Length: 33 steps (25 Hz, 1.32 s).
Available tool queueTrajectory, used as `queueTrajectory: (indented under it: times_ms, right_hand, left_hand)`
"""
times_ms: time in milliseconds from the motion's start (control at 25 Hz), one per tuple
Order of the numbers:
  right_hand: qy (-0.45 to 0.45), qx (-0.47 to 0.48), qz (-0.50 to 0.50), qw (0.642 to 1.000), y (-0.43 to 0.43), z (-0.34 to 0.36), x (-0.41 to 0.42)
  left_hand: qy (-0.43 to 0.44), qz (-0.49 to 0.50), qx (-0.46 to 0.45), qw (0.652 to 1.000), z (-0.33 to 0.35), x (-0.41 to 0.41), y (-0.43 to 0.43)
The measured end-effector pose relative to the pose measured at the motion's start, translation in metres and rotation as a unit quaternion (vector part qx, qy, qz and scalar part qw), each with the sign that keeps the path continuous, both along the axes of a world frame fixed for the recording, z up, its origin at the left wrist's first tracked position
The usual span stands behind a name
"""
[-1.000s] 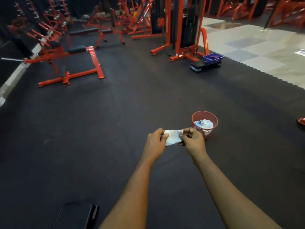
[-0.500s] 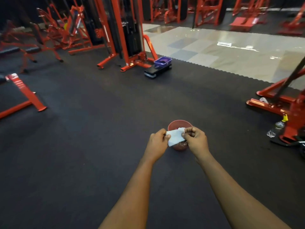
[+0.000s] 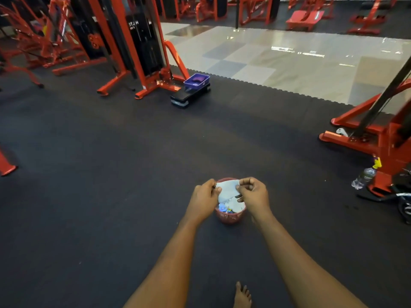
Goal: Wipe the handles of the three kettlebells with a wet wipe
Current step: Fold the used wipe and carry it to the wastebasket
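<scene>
1. The left hand [image 3: 204, 198] and right hand [image 3: 253, 194] hold a white wipe [image 3: 227, 188] between them. Each pinches one edge with thumb and curled fingers.
2. The wipe hangs over a red basket [image 3: 230, 217] on the black mat [image 3: 111, 174].
3. The basket holds pale scraps, perhaps used wipes, but they are too blurred to be sure.
4. A bare foot [image 3: 242, 295] shows at the bottom edge.
5. A bottle [image 3: 364, 177] lies beside the red machine [image 3: 389, 141] on the right.

Two hands [image 3: 203, 196] [image 3: 253, 194], one wipe [image 3: 226, 188], one basket [image 3: 230, 218], one bottle [image 3: 363, 177].
</scene>
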State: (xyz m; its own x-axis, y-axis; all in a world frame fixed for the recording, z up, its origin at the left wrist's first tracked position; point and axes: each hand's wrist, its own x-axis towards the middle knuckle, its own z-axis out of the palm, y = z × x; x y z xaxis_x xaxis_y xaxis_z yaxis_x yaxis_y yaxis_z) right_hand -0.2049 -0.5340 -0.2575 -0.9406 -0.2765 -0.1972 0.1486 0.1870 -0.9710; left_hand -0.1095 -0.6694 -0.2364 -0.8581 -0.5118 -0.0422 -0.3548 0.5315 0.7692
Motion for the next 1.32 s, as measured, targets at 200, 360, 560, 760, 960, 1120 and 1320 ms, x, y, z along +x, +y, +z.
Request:
queueTrajectory:
  times_ms: [200, 360, 560, 760, 960, 1120, 1320]
  right_hand:
    - [-0.008, 0.013, 0.004, 1.0, -0.043, 0.005, -0.093]
    - [-0.043, 0.032, -0.026, 0.998, -0.066, -0.021, -0.139]
    - [-0.085, 0.059, -0.083, 0.991, -0.107, -0.055, -0.187]
    - [-0.16, 0.115, -0.15, 0.969, -0.146, -0.096, -0.218]
    - [-0.247, 0.163, -0.215, 0.931, -0.165, -0.186, -0.235]
    - [-0.302, 0.188, -0.189, 0.916, -0.175, -0.25, -0.24]
    - [-0.305, 0.213, -0.21, 0.904, -0.164, -0.243, -0.249]
  left_hand:
    - [-0.012, 0.01, 0.001, 1.0, 0.007, -0.09, -0.041]
    - [-0.053, -0.021, 0.025, 0.998, -0.019, -0.144, -0.07]
    - [-0.102, -0.091, 0.021, 0.99, -0.063, -0.218, -0.125]
    - [-0.174, -0.189, 0.028, 0.966, -0.118, -0.287, -0.182]
    - [-0.244, -0.251, 0.038, 0.936, -0.21, -0.325, -0.195]
    - [-0.32, -0.237, 0.052, 0.916, -0.276, -0.332, -0.194]
    - [-0.349, -0.239, 0.052, 0.905, -0.259, -0.335, -0.195]
